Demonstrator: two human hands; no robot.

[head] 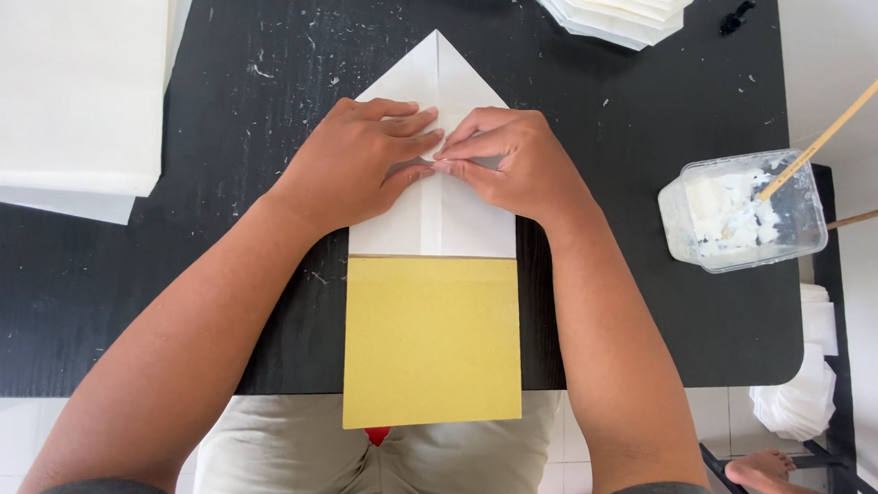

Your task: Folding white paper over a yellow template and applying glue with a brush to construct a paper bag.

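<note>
Folded white paper (431,212), left hand (348,162) flat on it, right hand (519,161) fingertips pressing crease

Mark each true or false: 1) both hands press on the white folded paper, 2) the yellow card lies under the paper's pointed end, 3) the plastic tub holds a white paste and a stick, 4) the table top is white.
1. Left hand and right hand both press on the white folded paper: true.
2. False. The yellow card lies at the paper's square near end, overhanging the table edge.
3. The plastic tub holds a white paste and a stick: true.
4. False. The table top is black, with white specks.
</note>
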